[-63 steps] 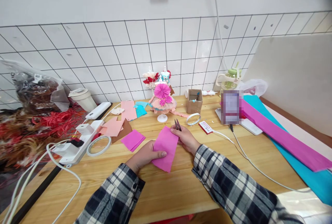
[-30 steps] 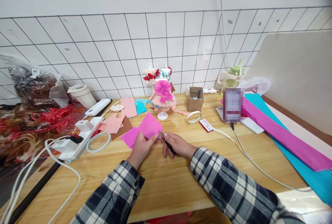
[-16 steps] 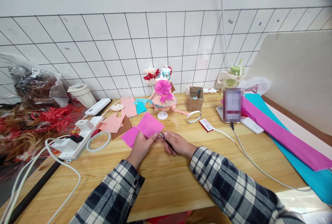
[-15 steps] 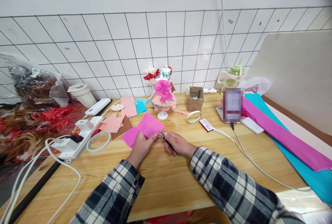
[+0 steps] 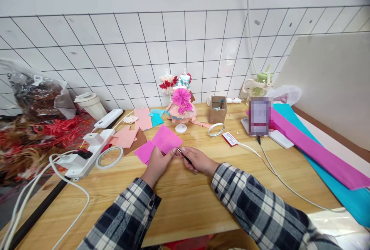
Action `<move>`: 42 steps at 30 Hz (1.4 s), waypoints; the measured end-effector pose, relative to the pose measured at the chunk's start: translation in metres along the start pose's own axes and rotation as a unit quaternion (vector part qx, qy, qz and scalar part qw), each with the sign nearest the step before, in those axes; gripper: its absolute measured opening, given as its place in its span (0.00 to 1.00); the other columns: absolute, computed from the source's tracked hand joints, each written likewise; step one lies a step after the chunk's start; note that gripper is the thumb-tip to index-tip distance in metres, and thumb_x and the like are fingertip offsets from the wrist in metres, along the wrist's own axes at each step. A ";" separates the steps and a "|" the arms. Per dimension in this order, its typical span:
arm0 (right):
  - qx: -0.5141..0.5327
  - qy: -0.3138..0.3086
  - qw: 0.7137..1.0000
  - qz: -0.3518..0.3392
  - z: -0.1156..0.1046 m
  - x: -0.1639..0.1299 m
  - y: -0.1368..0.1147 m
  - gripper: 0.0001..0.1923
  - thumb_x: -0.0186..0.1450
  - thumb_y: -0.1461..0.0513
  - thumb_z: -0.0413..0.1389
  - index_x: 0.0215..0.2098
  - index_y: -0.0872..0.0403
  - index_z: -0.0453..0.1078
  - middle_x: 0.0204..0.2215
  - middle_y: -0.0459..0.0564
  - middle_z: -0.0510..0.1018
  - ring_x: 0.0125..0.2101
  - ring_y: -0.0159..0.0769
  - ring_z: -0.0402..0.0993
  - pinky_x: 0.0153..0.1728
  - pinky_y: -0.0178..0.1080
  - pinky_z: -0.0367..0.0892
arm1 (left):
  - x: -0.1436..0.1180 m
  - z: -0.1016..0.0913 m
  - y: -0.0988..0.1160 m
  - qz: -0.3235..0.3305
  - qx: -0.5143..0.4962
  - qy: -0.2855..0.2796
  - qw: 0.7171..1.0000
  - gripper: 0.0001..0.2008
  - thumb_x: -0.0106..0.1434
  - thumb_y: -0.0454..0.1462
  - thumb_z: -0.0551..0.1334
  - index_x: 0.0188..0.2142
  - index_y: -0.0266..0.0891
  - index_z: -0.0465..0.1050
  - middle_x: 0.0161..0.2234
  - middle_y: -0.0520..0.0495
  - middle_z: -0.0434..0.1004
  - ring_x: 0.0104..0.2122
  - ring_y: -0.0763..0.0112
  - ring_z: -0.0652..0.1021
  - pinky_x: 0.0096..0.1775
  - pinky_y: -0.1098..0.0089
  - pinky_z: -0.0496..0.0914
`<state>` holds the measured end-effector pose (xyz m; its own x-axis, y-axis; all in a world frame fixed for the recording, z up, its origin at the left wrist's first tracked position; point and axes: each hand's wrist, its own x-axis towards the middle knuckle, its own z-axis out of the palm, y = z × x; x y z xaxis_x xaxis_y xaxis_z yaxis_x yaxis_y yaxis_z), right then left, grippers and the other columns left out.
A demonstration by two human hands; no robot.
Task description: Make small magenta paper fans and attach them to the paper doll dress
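My left hand [image 5: 157, 164] is closed on a bright pink sheet of paper [image 5: 167, 138], pinching its near edge between thumb and fingers. A second pink piece [image 5: 144, 152] lies to the left, partly behind that hand. In my right hand [image 5: 199, 159] is a slim dark tool [image 5: 187, 158] with a silver tip, its exact kind unclear. The tip meets the near right corner of the paper, close to my left thumb. Beyond the paper stands a small dress form [image 5: 181, 112] with pink paper fans and a peach skirt; two more forms are behind it.
Left are a tape roll [image 5: 110, 157], power strip [image 5: 89, 156], peach paper scraps [image 5: 124, 137] and a lidded cup [image 5: 91, 105]. To the right are another tape roll [image 5: 216, 129], a small cardboard box [image 5: 217, 110], a white cable [image 5: 254, 151], a phone [image 5: 259, 115] and long magenta paper [image 5: 315, 149].
Almost nothing differs. The pink paper has shifted very slightly left, and both hands keep their hold in about the same place.
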<state>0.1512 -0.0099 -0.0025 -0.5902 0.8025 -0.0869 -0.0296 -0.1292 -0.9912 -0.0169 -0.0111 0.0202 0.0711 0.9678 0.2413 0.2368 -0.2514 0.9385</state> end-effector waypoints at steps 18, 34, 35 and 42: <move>-0.006 0.006 1.000 0.008 -0.002 0.000 -0.002 0.21 0.66 0.44 0.43 0.31 0.52 0.56 0.10 0.34 0.59 0.08 0.23 0.49 0.08 0.27 0.48 | 0.001 -0.006 -0.010 -0.002 -0.028 0.051 0.998 0.12 0.56 0.43 0.63 0.31 0.35 0.72 0.31 0.45 0.79 0.34 0.63 0.77 0.41 0.65 0.70; -0.025 -0.023 0.999 0.021 -0.002 -0.001 -0.002 0.24 0.66 0.43 0.40 0.33 0.54 0.59 0.11 0.38 0.64 0.09 0.25 0.57 0.11 0.27 0.54 | 0.007 -0.021 -0.038 0.004 0.059 0.073 0.996 0.13 0.55 0.47 0.60 0.29 0.40 0.75 0.35 0.45 0.79 0.41 0.59 0.75 0.50 0.61 0.65; -0.026 -0.024 0.999 0.021 -0.002 -0.001 -0.001 0.24 0.66 0.43 0.40 0.33 0.54 0.59 0.11 0.38 0.64 0.09 0.25 0.57 0.11 0.27 0.54 | 0.007 -0.022 -0.036 0.001 0.062 0.074 0.995 0.13 0.55 0.47 0.60 0.29 0.40 0.76 0.35 0.44 0.79 0.41 0.58 0.75 0.51 0.60 0.65; -0.021 -0.021 0.999 0.021 -0.003 0.000 -0.001 0.23 0.66 0.43 0.40 0.32 0.53 0.58 0.11 0.37 0.64 0.09 0.25 0.56 0.11 0.27 0.54 | 0.007 -0.013 -0.013 -0.008 0.012 0.081 0.997 0.14 0.58 0.46 0.60 0.34 0.36 0.74 0.31 0.47 0.78 0.36 0.64 0.75 0.42 0.67 0.68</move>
<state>0.1536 -0.0077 -0.0020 -0.6239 0.7713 -0.1258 0.0303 -0.1370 -0.9901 -0.0318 -0.0013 0.0129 -0.0904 0.9598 0.2659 0.2601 -0.2349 0.9366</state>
